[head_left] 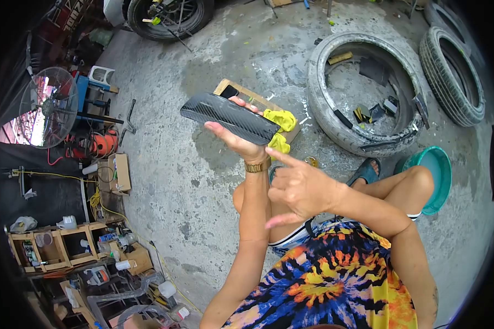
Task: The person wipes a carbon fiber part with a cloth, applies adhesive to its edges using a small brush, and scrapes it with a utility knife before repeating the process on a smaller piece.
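My left hand (237,141), with a gold watch (256,166) on its wrist, grips a glossy black carbon-fibre panel (230,114). The panel is long and curved, rounded at its far left end, and held above the floor. A yellow cloth (280,122) hangs by the panel's right end; whether my fingers touch it is hidden. My right hand (299,189) is just below and to the right, with index finger and thumb stretched out and the other fingers curled. It holds nothing. Behind the panel lies a wooden-edged box or board (258,97), partly covered.
A large tyre (318,104) with scraps inside lies on the concrete floor at the right, near another tyre (450,77). A teal basin (444,186) of liquid stands beside my knee. On the left are a fan (49,107), a wooden shelf (66,255) and cables.
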The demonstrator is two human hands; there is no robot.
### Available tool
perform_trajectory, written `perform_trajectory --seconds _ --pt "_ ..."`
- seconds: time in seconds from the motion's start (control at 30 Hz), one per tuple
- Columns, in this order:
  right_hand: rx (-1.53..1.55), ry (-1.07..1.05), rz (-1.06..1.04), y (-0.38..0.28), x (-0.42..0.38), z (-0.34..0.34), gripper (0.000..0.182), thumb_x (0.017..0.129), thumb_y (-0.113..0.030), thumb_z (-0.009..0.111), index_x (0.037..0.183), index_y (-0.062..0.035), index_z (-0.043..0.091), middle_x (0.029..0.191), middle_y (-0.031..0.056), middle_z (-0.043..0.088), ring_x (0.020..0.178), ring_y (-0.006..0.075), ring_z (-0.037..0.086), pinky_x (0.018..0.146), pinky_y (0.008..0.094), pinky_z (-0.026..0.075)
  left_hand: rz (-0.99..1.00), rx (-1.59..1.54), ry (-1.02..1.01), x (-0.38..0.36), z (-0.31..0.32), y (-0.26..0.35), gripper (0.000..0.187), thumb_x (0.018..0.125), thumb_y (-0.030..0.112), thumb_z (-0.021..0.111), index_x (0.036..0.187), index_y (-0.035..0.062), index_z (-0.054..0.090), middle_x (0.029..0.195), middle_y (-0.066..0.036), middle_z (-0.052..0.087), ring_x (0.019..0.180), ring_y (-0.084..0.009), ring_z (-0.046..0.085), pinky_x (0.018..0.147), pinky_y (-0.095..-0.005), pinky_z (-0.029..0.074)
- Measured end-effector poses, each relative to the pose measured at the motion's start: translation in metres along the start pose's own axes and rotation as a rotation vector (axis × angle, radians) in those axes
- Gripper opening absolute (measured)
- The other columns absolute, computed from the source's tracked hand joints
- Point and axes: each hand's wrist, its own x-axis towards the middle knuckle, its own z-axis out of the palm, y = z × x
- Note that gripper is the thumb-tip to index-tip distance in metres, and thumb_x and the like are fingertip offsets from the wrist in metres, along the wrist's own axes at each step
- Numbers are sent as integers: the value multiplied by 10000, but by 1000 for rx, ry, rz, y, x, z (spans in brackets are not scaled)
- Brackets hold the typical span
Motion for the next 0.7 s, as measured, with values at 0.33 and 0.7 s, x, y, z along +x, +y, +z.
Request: perform_trajectory --seconds 0.33,0.7 --pt "335 -305 659 -19 -125 34 462 881 -477 607 1028 -40 584 901 195 656 825 416 627 789 467 506 -166 -143 128 5 -11 -1 635 947 660 369 1033 56 544 919 -78 605 779 -187 592 692 -319 511" --pt "961 -1268 1116 -29 -181 94 1007 833 -837 258 1342 -8 519 1314 199 561 1237 317 521 1071 388 360 -462 -445 166 16 -46 -27 804 849 682 488 1162 -58 518 986 -164 621 888 -254 614 801 -328 548"
